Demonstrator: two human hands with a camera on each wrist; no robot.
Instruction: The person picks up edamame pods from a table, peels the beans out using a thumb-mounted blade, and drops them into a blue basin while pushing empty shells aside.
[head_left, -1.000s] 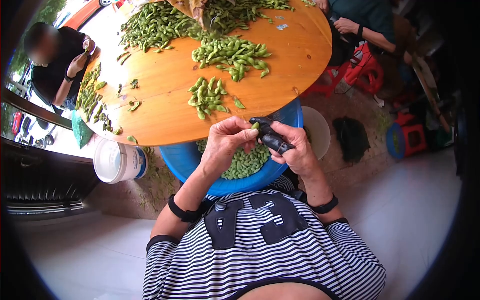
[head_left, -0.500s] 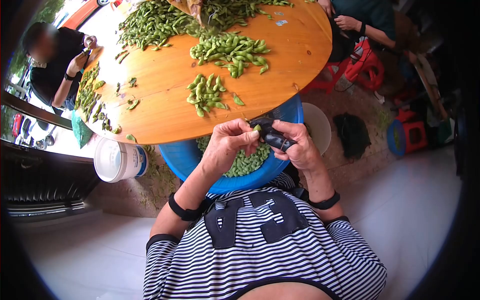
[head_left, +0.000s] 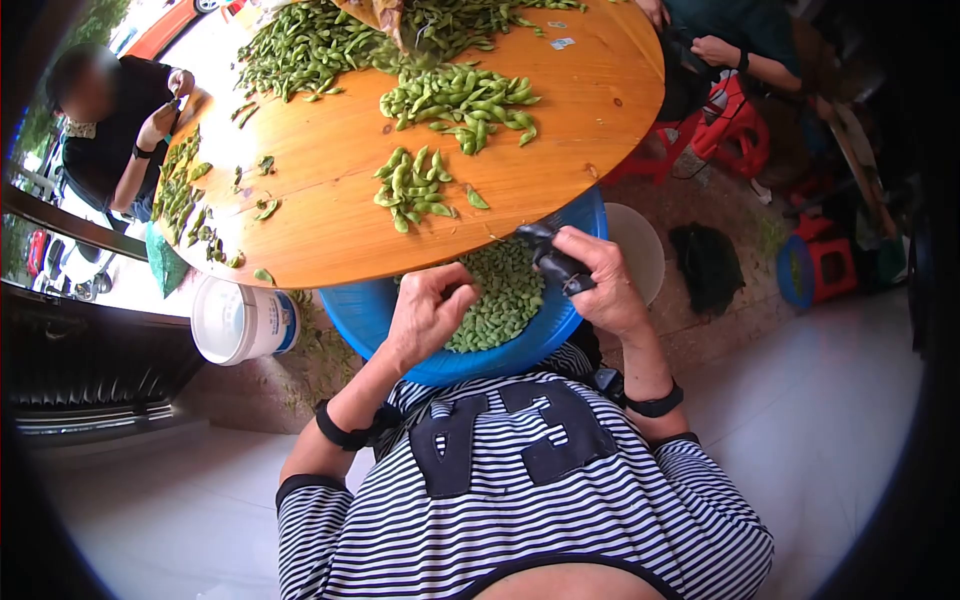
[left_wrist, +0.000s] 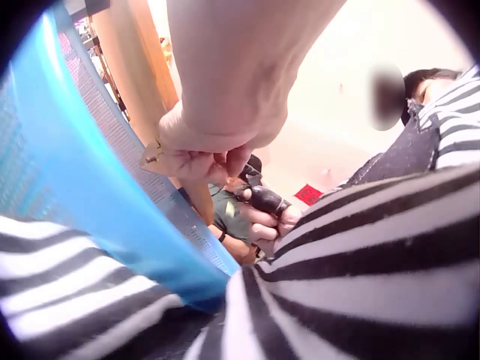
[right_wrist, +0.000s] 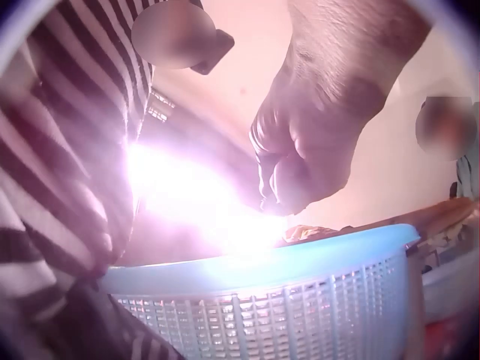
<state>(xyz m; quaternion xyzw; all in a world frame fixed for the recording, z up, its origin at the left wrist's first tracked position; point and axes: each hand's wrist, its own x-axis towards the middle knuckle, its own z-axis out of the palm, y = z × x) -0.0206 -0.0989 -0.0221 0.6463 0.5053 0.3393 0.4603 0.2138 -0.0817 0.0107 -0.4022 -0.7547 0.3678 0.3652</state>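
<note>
My left hand (head_left: 432,312) hovers over the left side of a blue basket (head_left: 345,340), its fingers bent inward. Whether anything sits between these fingertips I cannot tell. Shelled green soybeans (head_left: 495,305) cover the basket's inside below. My right hand (head_left: 603,285) is above the basket's right side, fingers bent, wearing black finger covers (head_left: 565,272) on its thumb and a finger. No pod shows between the covered tips. In the left wrist view, the left fingers (left_wrist: 199,165) overlap the basket's rim side. The basket's mesh wall (right_wrist: 300,315) appears below the right hand in the right wrist view.
A round wooden table (head_left: 330,200) lies just ahead, with a small heap of soybean pods (head_left: 410,190) and larger piles (head_left: 455,100) behind. A white bucket (head_left: 230,320) stands left. One person (head_left: 115,140) sits at far left, another (head_left: 740,50) at right near red stools (head_left: 735,130).
The hands were together around a green pod; they have parted. My left hand has moved left and down toward me, the right slightly right. The pod no longer shows.
</note>
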